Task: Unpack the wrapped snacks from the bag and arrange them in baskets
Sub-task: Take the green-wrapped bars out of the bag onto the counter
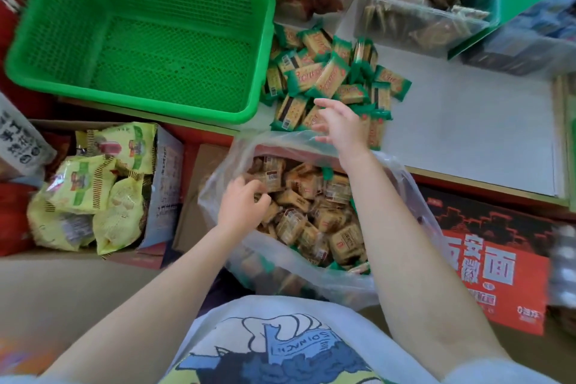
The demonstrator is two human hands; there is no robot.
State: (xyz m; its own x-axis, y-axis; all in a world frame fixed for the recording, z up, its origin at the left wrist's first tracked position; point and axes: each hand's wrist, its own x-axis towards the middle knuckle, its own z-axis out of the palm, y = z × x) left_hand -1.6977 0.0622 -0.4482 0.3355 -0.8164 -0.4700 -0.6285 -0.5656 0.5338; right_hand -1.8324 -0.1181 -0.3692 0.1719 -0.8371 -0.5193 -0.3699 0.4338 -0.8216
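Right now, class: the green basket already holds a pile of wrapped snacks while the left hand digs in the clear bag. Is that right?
Not quite. The head view shows the green basket holding nothing; the wrapped snacks are piled beside it. The left hand does dig in the clear bag.

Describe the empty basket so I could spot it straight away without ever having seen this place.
Start at the clear plastic bag of wrapped snacks in front of the person, then look up and left. The green basket sits there, beside a loose pile of green-edged snack packets. It alone is bright green mesh with nothing inside; the clear tubs behind are full.

Probably a snack shop: clear bins (427, 9) of packaged snacks, stacked cartons (498, 262).
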